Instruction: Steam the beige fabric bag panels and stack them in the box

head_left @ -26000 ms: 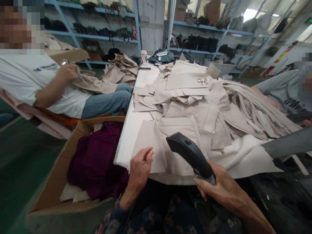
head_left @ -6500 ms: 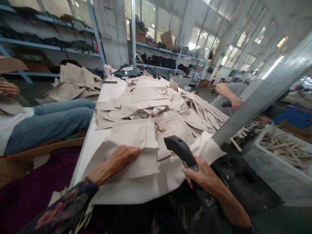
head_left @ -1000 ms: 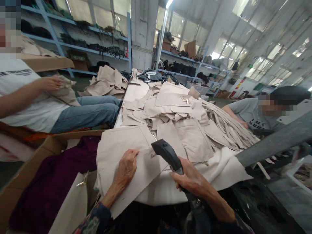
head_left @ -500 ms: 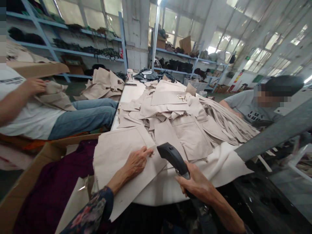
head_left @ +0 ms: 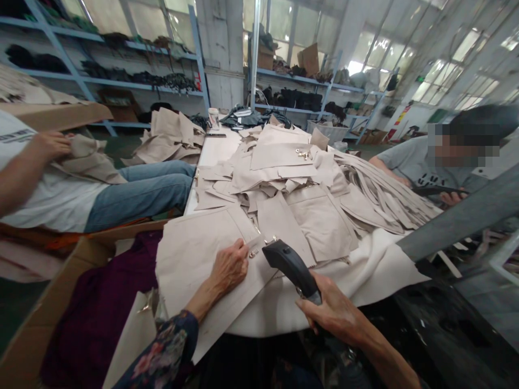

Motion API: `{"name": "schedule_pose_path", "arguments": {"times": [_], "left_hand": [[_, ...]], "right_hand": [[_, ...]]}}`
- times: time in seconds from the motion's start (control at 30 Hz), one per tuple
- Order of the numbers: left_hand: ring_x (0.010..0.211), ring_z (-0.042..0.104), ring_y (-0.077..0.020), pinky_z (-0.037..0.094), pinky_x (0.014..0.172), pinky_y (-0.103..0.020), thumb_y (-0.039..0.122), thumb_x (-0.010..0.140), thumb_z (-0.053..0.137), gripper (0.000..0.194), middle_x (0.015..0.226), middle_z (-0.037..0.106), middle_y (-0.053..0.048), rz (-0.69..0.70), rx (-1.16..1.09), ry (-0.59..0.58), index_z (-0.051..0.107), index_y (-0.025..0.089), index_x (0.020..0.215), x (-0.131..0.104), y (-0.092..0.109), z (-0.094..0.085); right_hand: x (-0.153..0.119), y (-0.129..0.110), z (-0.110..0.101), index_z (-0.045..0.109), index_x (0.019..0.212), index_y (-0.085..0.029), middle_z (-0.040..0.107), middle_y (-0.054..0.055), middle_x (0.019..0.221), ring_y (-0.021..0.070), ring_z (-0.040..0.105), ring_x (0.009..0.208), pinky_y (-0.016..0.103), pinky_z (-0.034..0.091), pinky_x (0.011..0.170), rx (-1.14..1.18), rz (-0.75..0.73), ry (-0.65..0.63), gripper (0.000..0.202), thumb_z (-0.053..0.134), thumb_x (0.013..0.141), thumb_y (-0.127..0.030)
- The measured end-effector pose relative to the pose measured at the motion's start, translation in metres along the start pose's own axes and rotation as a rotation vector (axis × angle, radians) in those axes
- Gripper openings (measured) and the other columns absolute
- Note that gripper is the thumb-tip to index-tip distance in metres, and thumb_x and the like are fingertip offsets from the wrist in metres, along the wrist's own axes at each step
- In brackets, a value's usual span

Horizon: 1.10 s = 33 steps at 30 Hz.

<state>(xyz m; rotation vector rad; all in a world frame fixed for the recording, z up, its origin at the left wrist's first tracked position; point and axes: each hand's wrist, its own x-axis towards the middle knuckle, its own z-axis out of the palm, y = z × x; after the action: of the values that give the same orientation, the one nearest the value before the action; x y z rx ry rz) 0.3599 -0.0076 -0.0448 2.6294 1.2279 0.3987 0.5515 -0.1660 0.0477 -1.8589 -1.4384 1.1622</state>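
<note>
A large beige fabric panel [head_left: 194, 243] lies at the table's near left edge, with a stitched line along its upper side. My left hand [head_left: 229, 267] rests on it, fingers curled and closed by a small metal clasp [head_left: 253, 253]; what they pinch is hidden. In my right hand [head_left: 330, 302] is a black curved handheld tool [head_left: 294, 265], gripped round its handle. Its blunt head points left, just right of the clasp and above the panel. Another beige piece [head_left: 284, 224] lies just behind the tool's head.
Beige pieces [head_left: 279, 156] and long strips [head_left: 381, 189] pile up across the table. A cardboard box [head_left: 44, 319] with purple cloth [head_left: 101, 302] stands at left. A grey metal bar [head_left: 441, 227] slants at right. One person [head_left: 52, 183] sits at left, another [head_left: 409, 167] at right.
My left hand's fingers have drawn in from a pointing pose, showing more of the clasp. The tool in my right hand has shifted slightly. The person at right now shows a hand beside the bar.
</note>
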Motion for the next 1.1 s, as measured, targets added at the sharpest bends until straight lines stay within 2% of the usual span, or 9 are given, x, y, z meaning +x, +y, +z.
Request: {"name": "schedule_pose_path", "arguments": {"times": [0.07,0.13,0.2,0.27,0.6,0.77,0.87,0.97,1.1], "left_hand": [[0.067,0.05,-0.0138,0.036,0.064,-0.028,0.012,0.078,0.036,0.017,0.079,0.05,-0.003,-0.012,-0.163,0.063,0.045,0.019,0.065,0.0,-0.005,-0.001],[0.066,0.048,-0.0135,0.037,0.066,-0.027,0.013,0.079,0.034,0.023,0.072,0.046,-0.002,-0.099,-0.322,0.17,0.037,0.02,0.058,-0.001,-0.011,-0.003],[0.067,0.046,-0.0141,0.036,0.066,-0.027,0.015,0.08,0.034,0.024,0.069,0.044,-0.002,-0.207,-0.398,0.267,0.036,0.02,0.057,0.0,-0.015,-0.004],[0.066,0.046,-0.0147,0.035,0.066,-0.028,0.017,0.079,0.035,0.022,0.069,0.044,-0.002,-0.278,-0.413,0.305,0.038,0.02,0.058,0.001,-0.018,-0.004],[0.066,0.048,-0.0149,0.037,0.066,-0.028,0.013,0.076,0.036,0.022,0.07,0.05,-0.003,-0.332,-0.47,0.323,0.047,0.018,0.058,0.001,-0.019,-0.003],[0.077,0.053,-0.0176,0.041,0.075,-0.03,0.009,0.074,0.034,0.023,0.08,0.055,-0.007,-0.221,-0.484,0.341,0.056,0.016,0.071,0.0,-0.018,0.001],[0.079,0.054,-0.0185,0.042,0.077,-0.031,0.006,0.073,0.033,0.025,0.081,0.057,-0.007,-0.174,-0.485,0.315,0.057,0.015,0.076,0.0,-0.017,0.004],[0.079,0.055,-0.0189,0.042,0.078,-0.032,0.005,0.071,0.033,0.026,0.081,0.06,-0.007,-0.203,-0.493,0.293,0.056,0.015,0.076,-0.001,-0.017,0.005],[0.082,0.058,-0.019,0.043,0.08,-0.031,0.004,0.07,0.033,0.027,0.081,0.062,-0.007,-0.259,-0.502,0.268,0.057,0.016,0.078,-0.002,-0.017,0.001]], "right_hand": [[0.0,0.0,0.0,0.042,0.079,-0.019,0.05,-0.007,0.049,0.009,0.052,0.039,0.016,0.04,0.036,-0.005,0.002,-0.004,0.009,0.05,0.075,-0.016],[0.001,-0.001,0.001,0.043,0.079,-0.019,0.051,-0.007,0.049,0.009,0.052,0.039,0.016,0.041,0.036,-0.002,0.006,-0.017,0.008,0.05,0.076,-0.017],[0.001,-0.003,0.003,0.043,0.081,-0.019,0.051,-0.007,0.05,0.0089,0.052,0.039,0.016,0.041,0.036,-0.005,0.008,-0.036,0.008,0.05,0.077,-0.017],[0.003,-0.006,0.007,0.044,0.082,-0.019,0.051,-0.007,0.051,0.0088,0.053,0.039,0.015,0.041,0.036,-0.018,0.007,-0.056,0.008,0.049,0.076,-0.017],[0.037,-0.023,0.032,0.044,0.084,-0.018,0.051,-0.006,0.054,0.0107,0.055,0.041,0.018,0.044,0.035,-0.088,0.008,-0.11,0.012,0.05,0.073,-0.019],[0.027,-0.031,0.02,0.044,0.084,-0.018,0.053,-0.005,0.055,0.0103,0.056,0.044,0.017,0.045,0.037,-0.111,0.001,-0.118,0.012,0.05,0.074,-0.017],[0.014,-0.037,0.008,0.043,0.083,-0.018,0.053,-0.006,0.053,0.0096,0.055,0.043,0.017,0.045,0.039,-0.136,0.031,-0.071,0.011,0.05,0.075,-0.018],[0.013,-0.04,0.006,0.043,0.084,-0.018,0.053,-0.006,0.052,0.01,0.056,0.043,0.017,0.045,0.039,-0.156,0.059,-0.067,0.011,0.05,0.075,-0.019],[0.031,-0.036,0.018,0.042,0.082,-0.018,0.053,-0.006,0.051,0.0103,0.055,0.041,0.017,0.044,0.036,-0.136,0.03,-0.12,0.012,0.05,0.072,-0.017]]}}
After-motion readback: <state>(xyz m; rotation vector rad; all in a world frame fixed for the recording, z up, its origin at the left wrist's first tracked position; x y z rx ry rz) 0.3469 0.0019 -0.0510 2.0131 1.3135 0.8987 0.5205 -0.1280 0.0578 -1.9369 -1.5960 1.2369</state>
